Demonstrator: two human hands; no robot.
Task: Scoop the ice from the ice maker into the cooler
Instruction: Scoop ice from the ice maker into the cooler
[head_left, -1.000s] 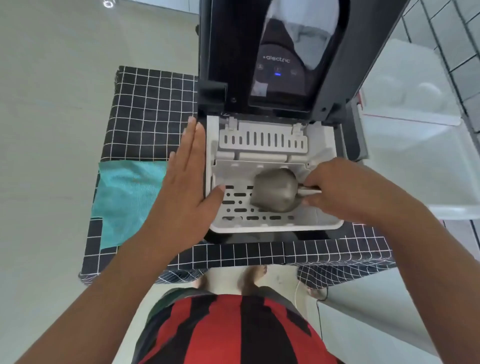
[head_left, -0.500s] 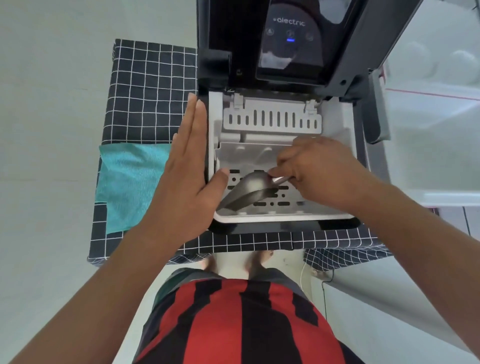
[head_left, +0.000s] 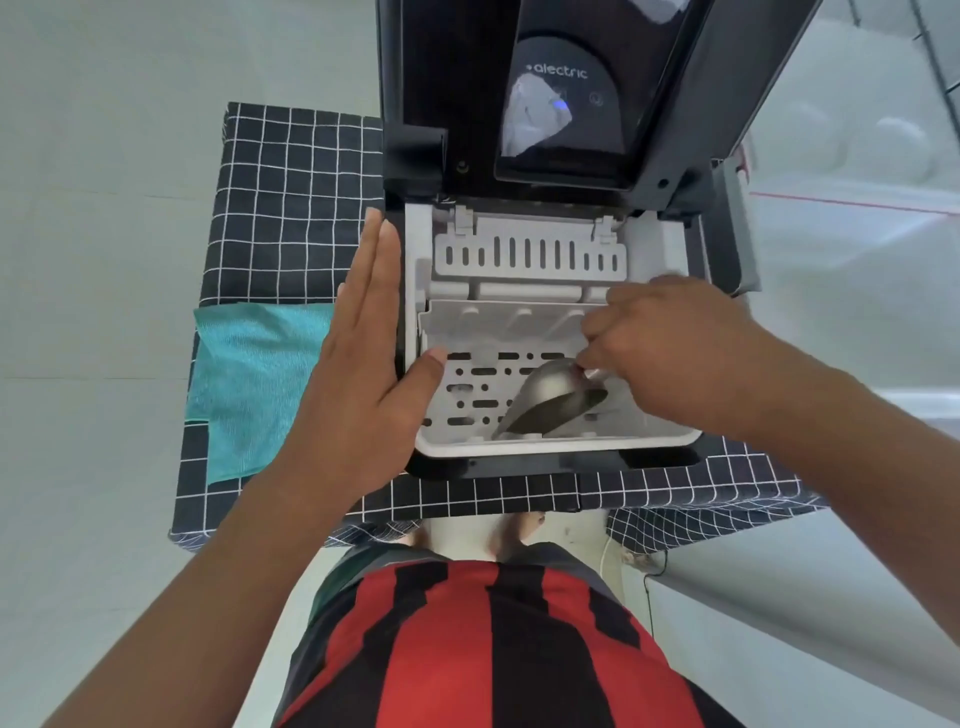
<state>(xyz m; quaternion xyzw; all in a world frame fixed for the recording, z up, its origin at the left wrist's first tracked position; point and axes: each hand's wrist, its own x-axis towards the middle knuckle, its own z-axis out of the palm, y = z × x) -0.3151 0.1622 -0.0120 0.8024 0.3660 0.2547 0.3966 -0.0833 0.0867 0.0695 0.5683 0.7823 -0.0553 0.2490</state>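
Right hand grips metal scoop handle, bowl low in white slotted basket. Left hand flat, fingers straight, against ice maker side.

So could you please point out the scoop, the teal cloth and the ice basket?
scoop (head_left: 550, 397), head view, on its metal bowl.
teal cloth (head_left: 254, 384), head view, on its middle.
ice basket (head_left: 550, 446), head view, on its near rim.

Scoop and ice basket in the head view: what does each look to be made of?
The scoop, held by the right hand, looks like brushed metal, likely stainless steel: grey with a soft sheen. The ice basket looks like moulded white plastic: matte, with punched slots and rounded rims. The folded cloth beside the machine looks like teal microfibre, from its fuzzy nap.
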